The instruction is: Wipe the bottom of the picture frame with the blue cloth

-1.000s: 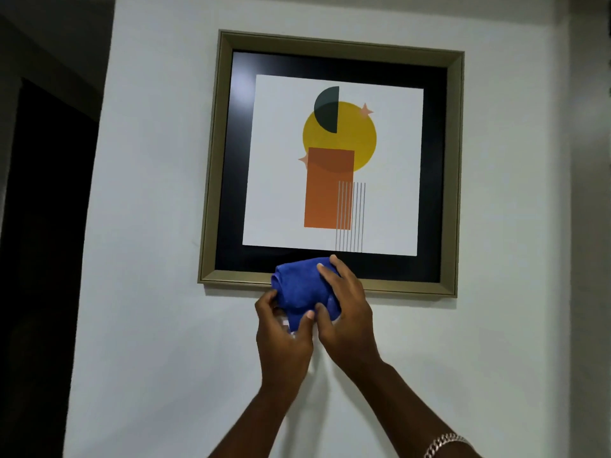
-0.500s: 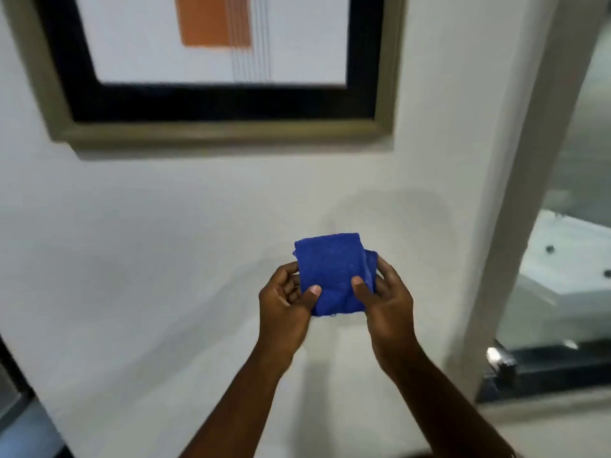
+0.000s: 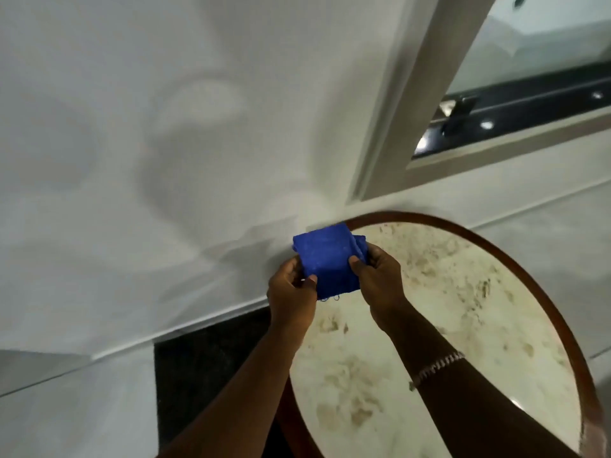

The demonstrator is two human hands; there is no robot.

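Note:
A folded blue cloth [image 3: 327, 259] is held between both hands in front of the white wall, above the far edge of a round table. My left hand [image 3: 291, 292] pinches its left side with thumb on top. My right hand [image 3: 380, 279] grips its right side; a metal bracelet sits on that wrist. The picture frame is out of view.
A round marble-topped table with a brown wooden rim [image 3: 535, 285] stands below right, close to the wall. A white pillar [image 3: 420, 94] and a glass opening with a dark ledge [image 3: 515, 107] are at the upper right. A dark floor patch [image 3: 205, 368] lies below the wall.
The cloth has come down off the frame's bottom edge and both hands now hold it lower. The view has tilted down, so the frame has left the picture and the table has appeared.

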